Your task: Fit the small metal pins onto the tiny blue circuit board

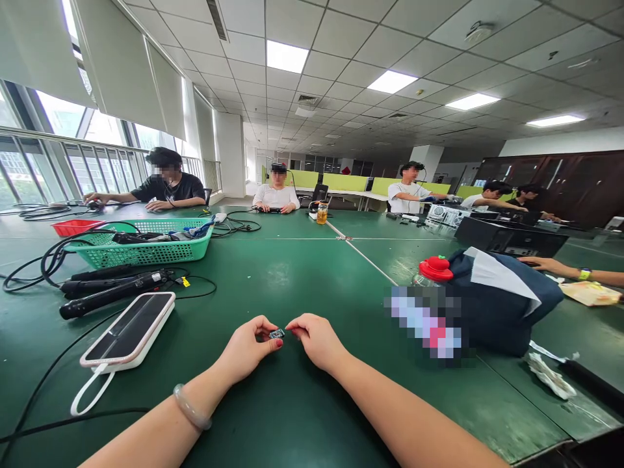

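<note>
Over the green table [253,279], my left hand [251,348] pinches a small dark circuit-board-like piece [277,334] between thumb and fingertips. A pale bangle circles the left wrist. Just right of the piece is my right hand [314,338], its thumb and index fingertip pressed together; anything between them is too small to make out. A narrow gap separates the right fingertips from the piece.
To the left lie a phone on a white power bank [129,335], black rod-like tools [114,292], cables and a green basket [146,260]. At right stand a red-lidded bottle [435,268] and a dark bag [507,305]. Several people sit around the table.
</note>
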`<state>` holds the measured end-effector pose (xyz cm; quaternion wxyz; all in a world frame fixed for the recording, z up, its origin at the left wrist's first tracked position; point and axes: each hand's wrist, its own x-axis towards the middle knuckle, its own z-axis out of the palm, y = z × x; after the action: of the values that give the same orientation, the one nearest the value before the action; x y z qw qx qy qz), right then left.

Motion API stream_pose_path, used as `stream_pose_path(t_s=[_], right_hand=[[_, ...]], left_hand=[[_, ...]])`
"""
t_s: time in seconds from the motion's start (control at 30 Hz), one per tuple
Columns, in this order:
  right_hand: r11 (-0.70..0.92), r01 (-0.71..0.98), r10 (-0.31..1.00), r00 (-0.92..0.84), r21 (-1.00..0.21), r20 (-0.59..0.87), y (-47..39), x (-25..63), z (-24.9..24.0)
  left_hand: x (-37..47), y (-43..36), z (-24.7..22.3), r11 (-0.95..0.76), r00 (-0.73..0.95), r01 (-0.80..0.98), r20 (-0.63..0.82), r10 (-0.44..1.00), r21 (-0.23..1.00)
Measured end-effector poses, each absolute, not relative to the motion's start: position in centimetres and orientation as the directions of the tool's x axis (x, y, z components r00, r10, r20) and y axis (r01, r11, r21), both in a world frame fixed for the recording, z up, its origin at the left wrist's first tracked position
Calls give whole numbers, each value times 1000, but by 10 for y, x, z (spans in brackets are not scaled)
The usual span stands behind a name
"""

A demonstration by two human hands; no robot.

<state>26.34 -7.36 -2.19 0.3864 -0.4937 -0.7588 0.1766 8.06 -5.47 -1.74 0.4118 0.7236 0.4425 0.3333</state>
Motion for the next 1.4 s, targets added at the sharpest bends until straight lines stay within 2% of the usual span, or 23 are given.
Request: stream_pose_path(t_s=[0.13,0.47,0.67,0.8,0.93,1.07,1.2,1.27,1.4], right_hand=[[445,620,889,-216,-647,405,-74,263,-24],[390,535,919,-179,-749,350,-73,265,-23],[248,371,969,-98,-895,227,-68,267,-27],[202,302,979,-82,-932,186,-65,269,-29],[274,458,961,-92,-846,261,-69,270,-27],[379,665,920,-194,-644,341,-72,270,-22],[405,776,907,-277,-483,317,-72,269,-20],[402,774,912,-290,-489,292,-72,268,-22],[370,727,928,-263,-579,263,-70,269,-26]], left_hand=[[80,-56,-16,-267,388,355,119,914,896],[80,-55,-18,-264,388,366,112,915,892],[80,-55,-19,-274,383,363,126,915,891],[80,-55,-20,-287,385,373,134,913,882],[80,-55,-20,-294,375,378,145,916,878],[80,-55,-19,-284,384,374,131,914,883],[80,-55,-19,-278,390,394,115,914,876],[80,-55,-20,-284,389,401,118,914,871],[79,-54,-20,-291,390,399,127,912,870]])
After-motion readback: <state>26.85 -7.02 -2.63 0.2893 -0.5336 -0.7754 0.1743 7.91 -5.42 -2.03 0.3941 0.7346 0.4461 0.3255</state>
